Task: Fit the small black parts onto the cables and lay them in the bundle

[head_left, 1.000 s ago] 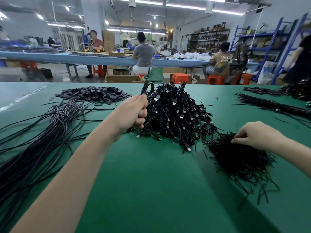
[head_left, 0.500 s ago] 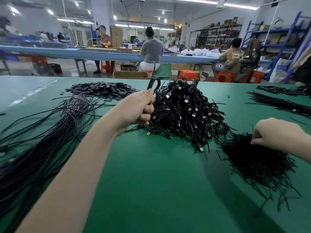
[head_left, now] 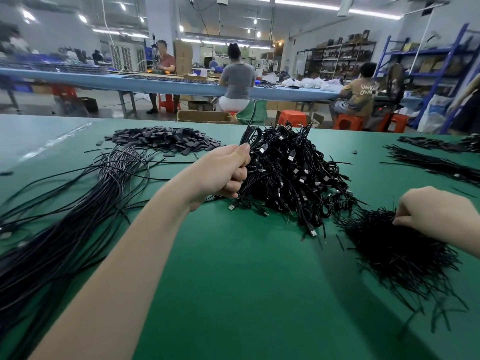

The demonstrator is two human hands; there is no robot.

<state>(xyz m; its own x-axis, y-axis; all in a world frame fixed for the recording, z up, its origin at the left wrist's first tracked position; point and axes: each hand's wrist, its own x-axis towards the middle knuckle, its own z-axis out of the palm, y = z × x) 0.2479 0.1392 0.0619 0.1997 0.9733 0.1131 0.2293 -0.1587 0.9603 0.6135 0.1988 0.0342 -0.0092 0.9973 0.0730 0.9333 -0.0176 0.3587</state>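
Observation:
My left hand [head_left: 223,172] grips a looped black cable [head_left: 250,135] at the left side of a tangled heap of black USB cables [head_left: 293,175] in the middle of the green table [head_left: 233,276]. My right hand [head_left: 431,211] pinches into a pile of thin black tube pieces [head_left: 394,253] at the right. A long bundle of straight black cables [head_left: 65,224] lies along the left. Flat small black parts [head_left: 166,140] are heaped at the back left.
More black cable bundles [head_left: 436,162] lie at the far right of the table. Beyond the table's far edge stand a cardboard box [head_left: 205,116], orange stools [head_left: 348,122] and a long blue bench [head_left: 155,84] where people sit working.
The view has shifted a little, moving everything right in the frame. My left hand keeps its grip on the looped cable. My right hand stays at the tube pile, fingers dug in.

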